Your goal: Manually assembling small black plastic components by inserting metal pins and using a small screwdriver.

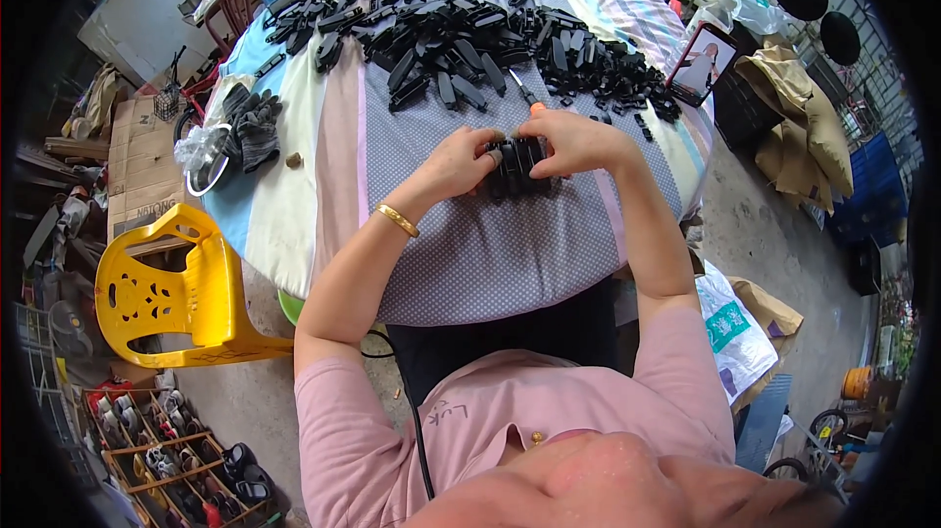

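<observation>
At the near middle of the table, my left hand [461, 160] and my right hand [580, 142] grip a row of black plastic pieces [516, 171] standing side by side. My left fingers close on the row's left end, and my right thumb and fingers close on its right end. Just beyond my right hand lies a slim tool with a metal tip and an orange handle [536, 107], partly hidden by that hand. A large heap of long black plastic pieces [441, 43] spreads over the far side, with smaller black parts [613, 77] to its right.
A patterned cloth covers the round table [441, 273]. Dark gloves [257, 131] and a metal bowl [208, 173] sit at its left, a propped phone [702, 65] at its right edge. Around it stand a yellow chair [176, 288], a shoe rack [162, 450] and brown sacks [799, 126].
</observation>
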### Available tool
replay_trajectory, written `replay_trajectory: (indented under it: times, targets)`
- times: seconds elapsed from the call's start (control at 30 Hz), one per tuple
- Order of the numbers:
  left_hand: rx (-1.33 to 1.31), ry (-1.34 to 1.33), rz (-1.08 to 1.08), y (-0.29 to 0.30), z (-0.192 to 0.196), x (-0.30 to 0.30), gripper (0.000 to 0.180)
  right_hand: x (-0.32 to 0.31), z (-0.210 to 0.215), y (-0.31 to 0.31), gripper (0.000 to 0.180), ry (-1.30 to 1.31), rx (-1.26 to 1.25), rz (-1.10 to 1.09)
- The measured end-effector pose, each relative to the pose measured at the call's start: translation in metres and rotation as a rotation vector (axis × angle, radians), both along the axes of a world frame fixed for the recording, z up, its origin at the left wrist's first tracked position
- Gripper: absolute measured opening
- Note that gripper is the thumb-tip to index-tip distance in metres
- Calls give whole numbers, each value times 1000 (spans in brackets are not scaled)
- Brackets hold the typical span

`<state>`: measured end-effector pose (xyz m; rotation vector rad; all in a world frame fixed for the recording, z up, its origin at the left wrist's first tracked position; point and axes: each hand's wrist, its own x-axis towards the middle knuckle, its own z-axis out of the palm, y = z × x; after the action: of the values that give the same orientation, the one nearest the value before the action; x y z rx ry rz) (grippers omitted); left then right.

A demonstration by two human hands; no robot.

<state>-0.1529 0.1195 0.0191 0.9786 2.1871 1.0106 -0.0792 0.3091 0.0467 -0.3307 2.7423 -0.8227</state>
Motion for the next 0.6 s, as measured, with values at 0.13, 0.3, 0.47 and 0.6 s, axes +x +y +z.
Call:
replay_trajectory:
  times: [0.13, 0.3, 0.47, 0.6]
  targets:
    - [-7, 11, -43, -2, 4, 2, 31, 4, 4, -2, 43, 8, 0, 67]
    - [-15, -115, 44, -3, 8, 7, 32, 7, -4, 12, 44, 179, -85, 30]
    - [628, 44, 281, -12, 4, -20, 33, 16, 1, 43, 34, 453, -171, -375]
    - [1371, -221, 377, -74, 122, 47, 34, 9, -32, 66, 28, 716, 58, -573]
